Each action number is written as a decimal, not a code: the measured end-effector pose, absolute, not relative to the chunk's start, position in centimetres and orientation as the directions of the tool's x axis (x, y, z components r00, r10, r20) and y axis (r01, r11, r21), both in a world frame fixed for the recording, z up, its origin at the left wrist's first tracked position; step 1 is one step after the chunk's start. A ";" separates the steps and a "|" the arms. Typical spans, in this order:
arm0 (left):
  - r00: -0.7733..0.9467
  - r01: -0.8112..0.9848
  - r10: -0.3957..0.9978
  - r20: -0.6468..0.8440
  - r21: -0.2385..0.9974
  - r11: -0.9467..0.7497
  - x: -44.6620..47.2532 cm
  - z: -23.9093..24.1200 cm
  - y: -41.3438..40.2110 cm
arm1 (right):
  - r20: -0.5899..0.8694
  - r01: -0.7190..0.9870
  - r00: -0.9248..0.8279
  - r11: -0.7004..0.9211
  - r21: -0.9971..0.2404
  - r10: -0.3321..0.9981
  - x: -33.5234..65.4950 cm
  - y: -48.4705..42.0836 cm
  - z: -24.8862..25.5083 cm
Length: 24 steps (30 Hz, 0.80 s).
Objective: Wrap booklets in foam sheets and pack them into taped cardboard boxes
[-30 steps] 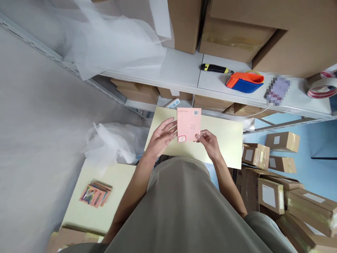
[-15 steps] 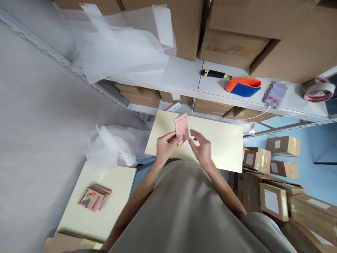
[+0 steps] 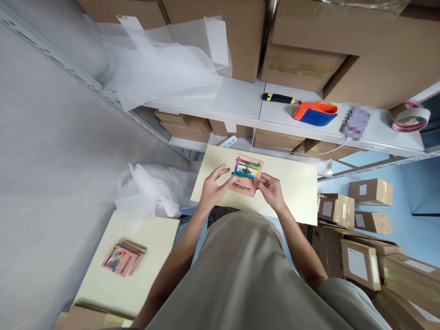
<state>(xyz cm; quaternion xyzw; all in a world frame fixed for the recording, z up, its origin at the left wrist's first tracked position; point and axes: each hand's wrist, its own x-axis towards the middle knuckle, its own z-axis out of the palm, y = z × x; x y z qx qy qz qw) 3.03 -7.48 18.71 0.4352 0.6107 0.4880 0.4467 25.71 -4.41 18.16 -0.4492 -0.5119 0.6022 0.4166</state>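
Observation:
I hold a small pink booklet (image 3: 246, 174) with a colourful picture on its cover, front side up, over a pale yellow table (image 3: 295, 183). My left hand (image 3: 213, 188) grips its left edge with thumb and curled fingers. My right hand (image 3: 270, 189) pinches its right lower edge. Both hands are closed on the booklet just above the tabletop, in front of my grey-green shirt.
A stack of similar pink booklets (image 3: 123, 259) lies on a second yellow table at lower left. White foam wrap (image 3: 151, 190) sits between the tables. On the white shelf (image 3: 240, 98) lie a utility knife (image 3: 279, 98), an orange-blue tape dispenser (image 3: 315, 113) and a tape roll (image 3: 410, 118). Cardboard boxes (image 3: 367, 224) crowd the right.
The booklet was turned over: its plain pink back with barcode showed a second ago, then it stood edge-on, and now the pictured cover faces up. It also sits lower, nearer the table.

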 end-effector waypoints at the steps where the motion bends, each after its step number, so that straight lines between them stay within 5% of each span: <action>1: -0.186 0.055 0.971 -0.149 0.985 0.161 2.7 18.7 -7.3 | -0.128 -0.054 -0.273 -0.148 -0.988 0.953 26.1 -4.5 18.4; 4: -0.063 -0.080 0.974 -0.216 0.974 0.211 2.1 18.7 -7.4 | -0.153 -0.097 -0.316 -0.192 -0.977 0.936 26.7 -4.8 19.0; 12: -0.127 -0.081 0.972 -0.200 0.978 0.191 2.3 18.5 -8.4 | -0.136 -0.125 -0.335 -0.187 -0.974 0.932 26.4 -5.4 18.9; 24: -0.111 0.217 0.973 0.200 0.961 -0.173 1.9 18.8 -8.8 | 0.251 0.040 -0.271 0.271 -0.962 0.929 27.9 -5.6 18.3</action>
